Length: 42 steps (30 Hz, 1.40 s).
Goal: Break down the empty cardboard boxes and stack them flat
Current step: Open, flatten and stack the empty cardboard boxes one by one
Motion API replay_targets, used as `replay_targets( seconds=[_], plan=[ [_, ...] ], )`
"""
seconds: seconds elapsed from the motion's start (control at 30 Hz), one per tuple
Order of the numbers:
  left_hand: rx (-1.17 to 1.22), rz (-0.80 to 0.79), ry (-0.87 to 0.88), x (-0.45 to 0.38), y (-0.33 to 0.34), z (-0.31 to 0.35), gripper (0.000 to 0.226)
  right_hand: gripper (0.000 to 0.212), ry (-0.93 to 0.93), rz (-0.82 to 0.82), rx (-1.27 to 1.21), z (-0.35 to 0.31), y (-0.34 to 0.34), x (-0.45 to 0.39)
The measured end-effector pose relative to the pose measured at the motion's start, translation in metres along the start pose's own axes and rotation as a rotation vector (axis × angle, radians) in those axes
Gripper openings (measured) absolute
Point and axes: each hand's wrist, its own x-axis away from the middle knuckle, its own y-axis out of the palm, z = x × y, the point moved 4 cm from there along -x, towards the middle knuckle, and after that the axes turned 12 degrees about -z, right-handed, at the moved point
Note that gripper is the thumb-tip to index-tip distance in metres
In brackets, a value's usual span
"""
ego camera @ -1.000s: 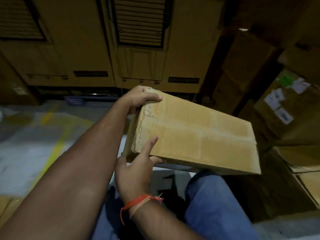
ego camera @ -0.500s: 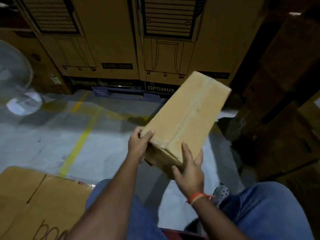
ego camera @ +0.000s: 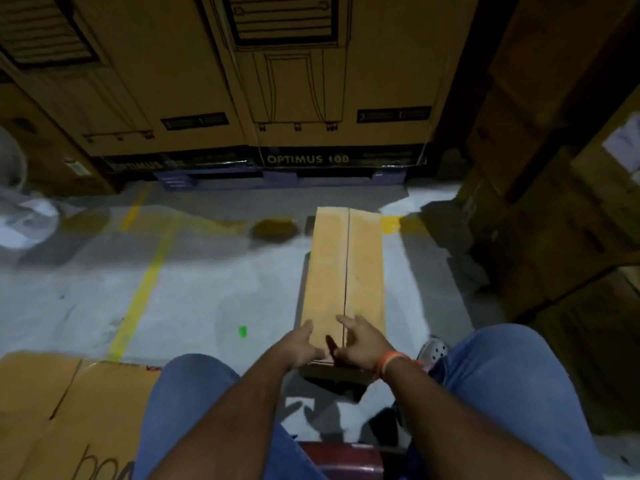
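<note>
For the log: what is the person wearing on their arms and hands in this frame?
Both forearms are bare, with no sleeves in view and no gloves on the left hand or the right hand. The right wrist carries an orange thread wristband. No ring or watch can be seen; the picture is too blurred to rule out small items.

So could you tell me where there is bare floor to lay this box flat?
Bare floor lies between the yellow line and the box. The right side is crowded with stacked cartons; flattened cardboard fills the near left.
</note>
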Motion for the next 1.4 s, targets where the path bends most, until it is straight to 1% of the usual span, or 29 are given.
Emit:
replay_targets(
  seconds=[0.03, 0.07, 0.13, 0.17, 0.23, 0.37, 0.5, 0.6, 0.7, 0.77, 0.87, 0.93, 1.0, 1.03, 1.13, 1.23, 1.33, 1.4],
  plan=[
    [-0.027, -0.025, 0.014, 0.004, 0.003, 0.007, 0.12, 0.08, -0.01, 0.029, -0.022, -0.006, -0.002, 0.002],
    [-0.076, -0.021, 0.024, 0.018, 0.005, 0.019, 0.112, 0.076, -0.015, 0.049, -0.029, -0.01, -0.003, 0.005],
    [-0.216, 0.033, 0.016, 0.04, 0.0, 0.03, 0.088, 0.074, -0.001, 0.067, -0.007, -0.013, -0.007, 0.014],
    [-0.266, 0.048, 0.011, 0.049, -0.004, 0.033, 0.081, 0.074, 0.006, 0.073, 0.012, -0.013, -0.008, 0.02],
    [-0.272, 0.064, 0.009, 0.067, -0.011, 0.035, 0.072, 0.073, 0.024, 0.099, 0.039, -0.015, -0.014, 0.034],
    [-0.194, 0.116, 0.062, 0.1, -0.018, 0.044, 0.067, 0.061, -0.044, 0.154, 0.134, -0.027, -0.028, 0.057],
    [-0.135, 0.111, 0.122, 0.11, -0.019, 0.06, 0.065, 0.059, -0.094, 0.16, 0.273, -0.038, -0.036, 0.069],
    [-0.183, 0.107, 0.167, 0.1, -0.021, 0.076, 0.064, 0.063, -0.075, 0.088, 0.42, -0.033, -0.04, 0.067],
    [-0.333, 0.119, 0.161, 0.077, -0.027, 0.083, 0.065, 0.068, -0.024, 0.017, 0.508, -0.012, -0.049, 0.056],
    [-0.394, 0.13, 0.137, 0.054, -0.034, 0.084, 0.067, 0.07, 0.035, 0.003, 0.462, 0.004, -0.058, 0.041],
    [-0.422, 0.166, 0.123, 0.033, -0.041, 0.087, 0.069, 0.069, 0.064, 0.062, 0.274, 0.009, -0.071, 0.021],
    [-0.366, 0.212, 0.105, 0.015, -0.051, 0.087, 0.069, 0.073, 0.096, 0.104, 0.165, 0.011, -0.079, -0.001],
    [-0.261, 0.272, 0.067, -0.004, -0.063, 0.08, 0.067, 0.081, 0.135, 0.135, 0.093, 0.017, -0.082, -0.027],
    [-0.207, 0.301, 0.026, -0.013, -0.069, 0.076, 0.068, 0.086, 0.158, 0.146, 0.04, 0.021, -0.082, -0.04],
    [-0.097, 0.353, -0.126, -0.04, -0.081, 0.061, 0.082, 0.099, 0.216, 0.155, -0.133, 0.03, -0.072, -0.077],
    [-0.053, 0.329, -0.219, -0.07, -0.078, 0.045, 0.092, 0.107, 0.259, 0.142, -0.197, 0.037, -0.054, -0.106],
    [-0.046, 0.267, -0.24, -0.093, -0.061, 0.035, 0.085, 0.112, 0.283, 0.158, -0.168, 0.046, -0.04, -0.127],
    [-0.029, 0.283, -0.284, -0.1, -0.053, 0.037, 0.083, 0.115, 0.292, 0.204, -0.138, 0.05, -0.036, -0.133]
  ],
)
